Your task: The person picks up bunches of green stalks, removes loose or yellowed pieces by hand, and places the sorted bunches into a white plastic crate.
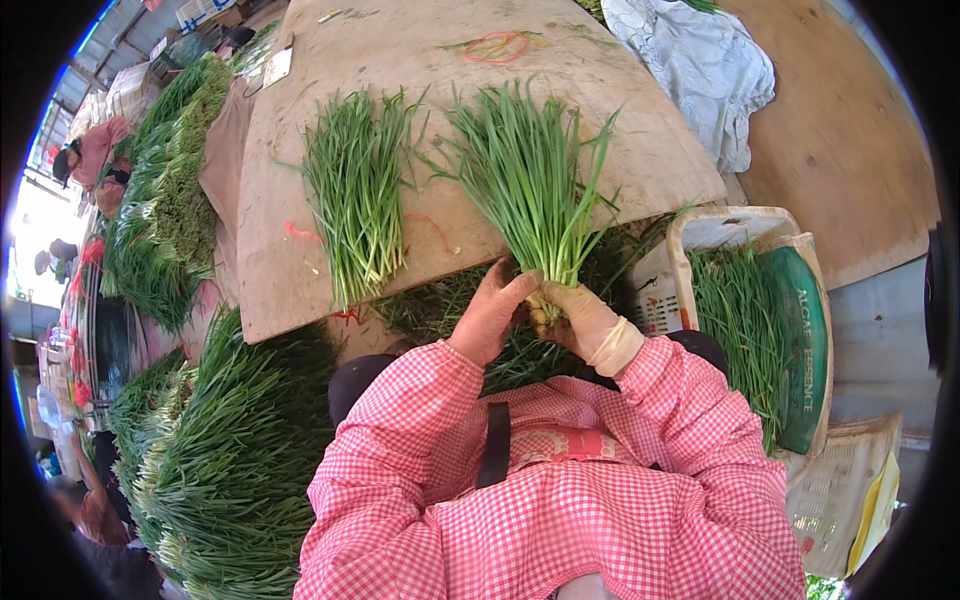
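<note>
Both of my hands meet at the root end of a fanned bunch of green chives [530, 180] over the near edge of a wooden board [400, 60]. My left hand [492, 312] presses its fingers and thumb against the pale stems. My right hand [578, 316], in a pale glove, grips the same stem ends from the right. The leaves spread upward across the board. A second chive bunch [357, 195] lies flat on the board to the left, untouched. My sleeves are red-and-white checked.
A large heap of chives [235, 460] lies at the lower left, with more greens [165, 190] along the left. A white basket with chives [750, 320] stands at my right. A white cloth [700, 60] and red rubber bands [497, 45] lie farther back. Another person [90, 155] is far left.
</note>
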A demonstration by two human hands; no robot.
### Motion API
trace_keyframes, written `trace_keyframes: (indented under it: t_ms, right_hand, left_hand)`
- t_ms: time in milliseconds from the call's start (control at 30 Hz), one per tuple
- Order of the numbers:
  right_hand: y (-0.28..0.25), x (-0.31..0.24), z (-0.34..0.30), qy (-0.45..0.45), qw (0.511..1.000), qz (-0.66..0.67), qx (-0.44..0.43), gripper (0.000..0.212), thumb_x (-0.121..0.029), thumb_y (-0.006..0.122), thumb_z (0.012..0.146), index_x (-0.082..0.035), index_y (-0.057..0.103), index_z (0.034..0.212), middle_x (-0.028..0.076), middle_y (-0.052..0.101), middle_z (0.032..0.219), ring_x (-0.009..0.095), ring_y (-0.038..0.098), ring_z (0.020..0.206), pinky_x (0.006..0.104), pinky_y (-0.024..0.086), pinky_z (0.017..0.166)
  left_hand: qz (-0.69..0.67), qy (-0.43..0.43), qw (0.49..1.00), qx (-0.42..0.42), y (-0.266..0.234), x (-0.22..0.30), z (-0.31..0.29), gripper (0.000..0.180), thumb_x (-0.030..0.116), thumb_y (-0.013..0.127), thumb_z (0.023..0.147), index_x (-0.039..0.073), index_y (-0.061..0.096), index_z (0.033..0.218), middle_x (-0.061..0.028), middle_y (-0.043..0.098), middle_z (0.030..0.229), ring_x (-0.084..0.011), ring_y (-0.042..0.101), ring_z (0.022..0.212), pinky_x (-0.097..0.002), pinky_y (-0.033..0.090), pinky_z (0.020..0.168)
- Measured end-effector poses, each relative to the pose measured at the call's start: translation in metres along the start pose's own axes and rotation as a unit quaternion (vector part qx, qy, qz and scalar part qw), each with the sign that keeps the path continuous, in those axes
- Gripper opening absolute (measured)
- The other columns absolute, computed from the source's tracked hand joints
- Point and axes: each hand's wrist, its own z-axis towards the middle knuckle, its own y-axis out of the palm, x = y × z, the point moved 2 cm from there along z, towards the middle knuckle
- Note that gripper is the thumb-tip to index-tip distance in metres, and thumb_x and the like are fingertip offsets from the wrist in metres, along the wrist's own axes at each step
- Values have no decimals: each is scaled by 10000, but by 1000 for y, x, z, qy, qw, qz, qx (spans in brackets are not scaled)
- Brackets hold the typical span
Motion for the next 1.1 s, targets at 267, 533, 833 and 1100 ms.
trace_keyframes:
  t_ms: [267, 533, 833, 1100]
  right_hand:
    - [-3, 17, 22, -6, 986, -151, 75, 103, -187, 604, 803, -117, 529, 815, -28, 489, 614, 97, 458, 524, 227, 357, 455]
    - [-2, 17, 8, 35, 998, -53, 23, 122, -207, 601, 840, -90, 565, 837, -14, 551, 702, 98, 529, 604, 239, 437, 526]
    - [2, 30, -9, 181, 972, 51, -142, 281, -273, 602, 836, -16, 585, 947, 33, 580, 732, 117, 551, 628, 227, 440, 534]
    - [18, 29, -33, 183, 957, -81, -209, 480, -454, 491, 882, 11, 593, 941, 85, 643, 826, 119, 577, 605, 178, 452, 498]
  left_hand:
    - [50, 20, 999, -2, -1, -25, 12, 517, 245, 666, 795, 54, 413, 1203, -42, 538, 1009, -136, 548, 808, -272, 477, 627]
    - [-39, -127, 988, -74, -15, -24, 15, 382, 274, 634, 817, 64, 516, 1114, -55, 590, 964, -168, 589, 835, -306, 504, 669]
    - [-65, -92, 974, -195, -8, -19, -3, 512, 257, 560, 844, -16, 429, 1256, -187, 526, 1190, -265, 566, 1024, -363, 495, 847]
    - [-106, -162, 974, -118, 5, -15, -36, 350, 117, 554, 819, 7, 479, 1143, -161, 580, 1009, -292, 604, 848, -421, 539, 715]
